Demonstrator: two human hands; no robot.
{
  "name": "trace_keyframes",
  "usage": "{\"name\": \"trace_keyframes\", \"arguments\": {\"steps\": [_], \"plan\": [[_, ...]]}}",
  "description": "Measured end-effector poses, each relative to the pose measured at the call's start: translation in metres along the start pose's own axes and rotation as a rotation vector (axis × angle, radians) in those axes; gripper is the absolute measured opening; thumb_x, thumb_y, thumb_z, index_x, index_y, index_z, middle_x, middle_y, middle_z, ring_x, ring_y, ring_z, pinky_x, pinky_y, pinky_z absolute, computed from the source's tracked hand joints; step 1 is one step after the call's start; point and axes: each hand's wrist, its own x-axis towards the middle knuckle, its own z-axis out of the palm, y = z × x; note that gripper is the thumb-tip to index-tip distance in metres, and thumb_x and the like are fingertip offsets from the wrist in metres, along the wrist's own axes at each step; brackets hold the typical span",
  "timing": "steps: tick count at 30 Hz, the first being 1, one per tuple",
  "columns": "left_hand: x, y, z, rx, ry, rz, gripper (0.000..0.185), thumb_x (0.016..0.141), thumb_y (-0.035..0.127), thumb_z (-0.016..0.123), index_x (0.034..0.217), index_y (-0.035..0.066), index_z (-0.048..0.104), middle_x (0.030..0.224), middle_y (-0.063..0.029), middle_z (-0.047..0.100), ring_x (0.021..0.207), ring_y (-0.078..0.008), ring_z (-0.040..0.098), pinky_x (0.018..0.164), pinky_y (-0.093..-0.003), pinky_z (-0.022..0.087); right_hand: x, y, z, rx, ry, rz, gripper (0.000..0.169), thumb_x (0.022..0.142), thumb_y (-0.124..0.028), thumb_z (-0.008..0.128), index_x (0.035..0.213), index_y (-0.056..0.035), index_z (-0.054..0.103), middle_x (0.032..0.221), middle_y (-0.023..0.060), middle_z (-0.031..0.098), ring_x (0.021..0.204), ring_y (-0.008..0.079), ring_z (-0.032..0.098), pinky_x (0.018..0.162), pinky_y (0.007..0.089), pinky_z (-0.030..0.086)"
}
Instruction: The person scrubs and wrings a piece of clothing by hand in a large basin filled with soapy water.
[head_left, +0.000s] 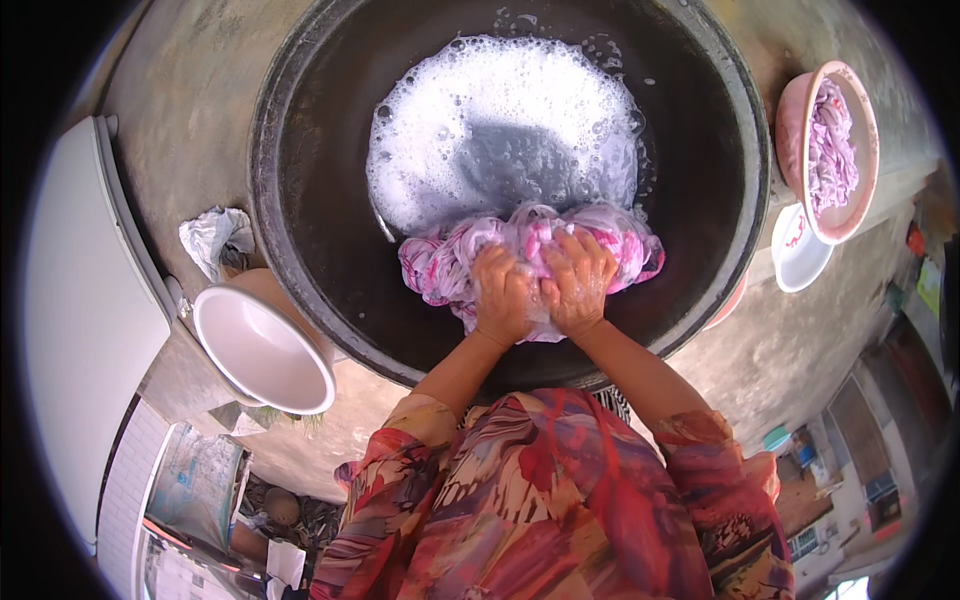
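A large, dark round basin lies before me, with foamy, soapy water at its middle. Wet pink and white patterned cloth is bunched against the basin's near inner side, partly at the edge of the suds. My left hand grips the cloth left of its middle, fingers curled into the folds. Beside it, my right hand is closed on the same cloth, with suds over its fingers. The two hands are close together, and the cloth under them is hidden.
At the right, a pink basin holds crumpled pink and white cloth; a white basin is just below it. To the left are a pale basin, a crumpled plastic bag and a large white appliance or cabinet.
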Motion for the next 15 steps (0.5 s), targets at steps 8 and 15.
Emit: {"name": "trace_keyframes", "arguments": {"steps": [8, 15], "plan": [[0.117, -0.068, 0.057, 0.452, -0.053, -0.151, 0.025, 0.093, 0.023, 0.054, 0.11, 0.005, 0.059, 0.111, -0.0149, 0.059, 0.115, -0.04, 0.048, 0.1, -0.0497, 0.038, 0.127, 0.035, 0.056, -0.347, 0.085, 0.355, 0.047, 0.095, -0.054, 0.044, 0.122, -0.021, 0.062, 0.143, 0.0101, 0.046, 0.132, 0.0354, 0.039, 0.105, 0.0537, 0.031], [-0.034, 0.034, -0.022, -0.05, -0.06, -0.124, 0.023, 0.085, 0.016, 0.062, 0.103, 0.004, 0.054, 0.112, -0.0164, 0.051, 0.113, -0.0395, 0.047, 0.103, -0.0587, 0.03, -0.02, -0.024, -0.03, -0.065, -0.062, 0.034, 0.037, 0.089, -0.037, 0.052, 0.117, -0.0158, 0.063, 0.125, 0.0083, 0.055, 0.117, 0.0306, 0.048, 0.1, 0.049, 0.033]]}}
